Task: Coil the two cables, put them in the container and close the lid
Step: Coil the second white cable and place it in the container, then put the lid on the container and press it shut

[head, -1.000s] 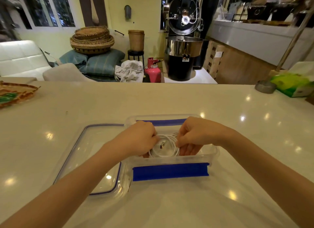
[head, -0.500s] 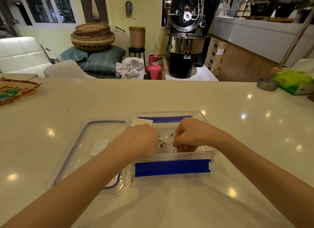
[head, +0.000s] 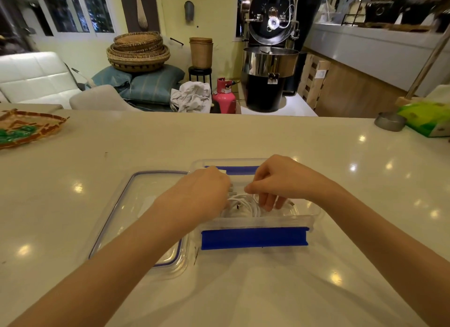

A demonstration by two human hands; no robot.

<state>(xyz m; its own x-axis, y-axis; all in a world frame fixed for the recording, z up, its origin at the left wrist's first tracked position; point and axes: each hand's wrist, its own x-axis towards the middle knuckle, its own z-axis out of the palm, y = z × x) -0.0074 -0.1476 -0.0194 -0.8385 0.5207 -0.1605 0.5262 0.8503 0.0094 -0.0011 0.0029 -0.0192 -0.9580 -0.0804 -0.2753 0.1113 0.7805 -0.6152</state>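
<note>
A pale glossy countertop [head: 243,136] fills the foreground. At its left edge lies a woven tray [head: 26,127] (something green sits in it). At the right edge a green packet [head: 425,118] lies just beside a small grey dish [head: 389,122]. Beyond the counter, stacked wicker baskets [head: 138,51] rest on blue cushions [head: 146,83], near a pink gas cylinder [head: 224,96] and a black-and-steel machine [head: 267,58].

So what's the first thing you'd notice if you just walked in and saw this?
Probably the two hands, the left hand and the right hand, busy over a tangle of white cables inside a clear container with bright blue clips, in the middle of the shiny white counter. Its lid lies open on the counter just to the left. Behind the counter stands a big black and silver machine.
</note>
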